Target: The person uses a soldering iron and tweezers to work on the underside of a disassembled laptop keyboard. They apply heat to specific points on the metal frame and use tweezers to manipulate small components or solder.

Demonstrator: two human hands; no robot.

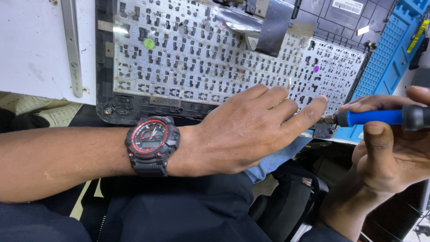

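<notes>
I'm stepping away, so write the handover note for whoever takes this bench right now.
Left hand: flat on the lower edge of the upturned laptop keyboard panel, holding nothing, forefinger by the tool tip.
Right hand: fingers grip a blue-handled screwdriver, its tip at the panel's lower right corner.
Silver foil is peeled up along the top edge. Metal spudger lies on the white table, left.
Whether any screws are out cannot be told; the panel sits in its frame.
</notes>
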